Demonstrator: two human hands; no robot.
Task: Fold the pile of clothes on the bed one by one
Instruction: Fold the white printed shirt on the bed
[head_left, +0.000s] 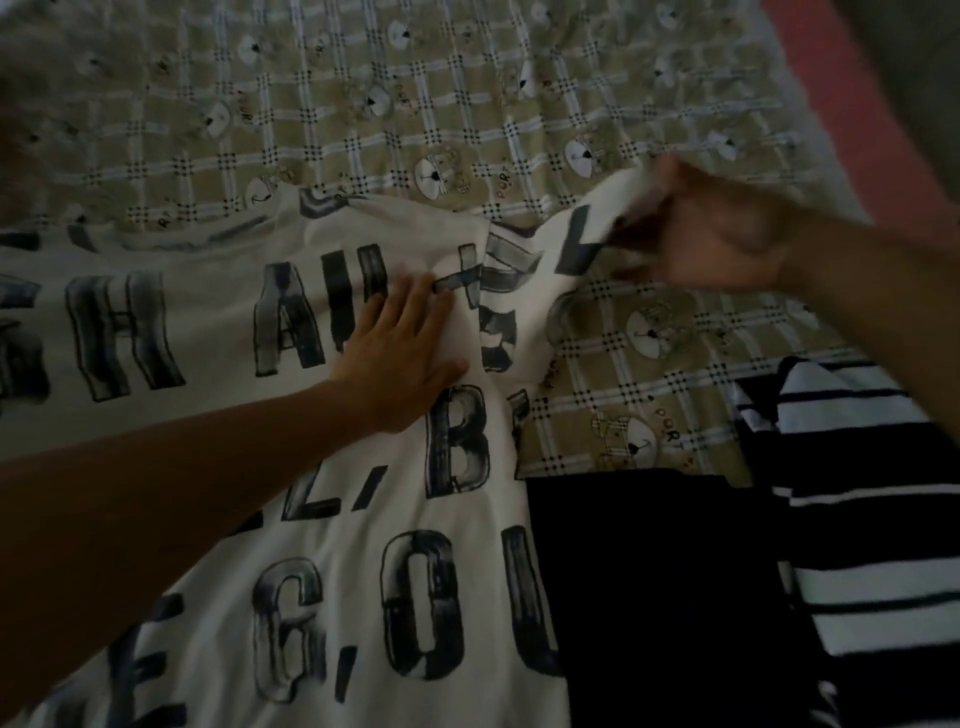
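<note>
A white T-shirt (332, 530) printed with large dark letters lies spread across the bed, filling the left and lower middle of the view. My left hand (400, 358) presses flat on its chest near the right shoulder, fingers apart. My right hand (711, 234) pinches the end of the shirt's right sleeve (571, 244) and holds it lifted off the sheet; the hand is motion-blurred.
The bed sheet (467, 104) is tan with a white and blue check and round prints. A black garment (649, 587) lies to the right of the shirt, and a black-and-white striped one (872, 545) beside it. A pink strip (841, 104) runs along the bed's far right.
</note>
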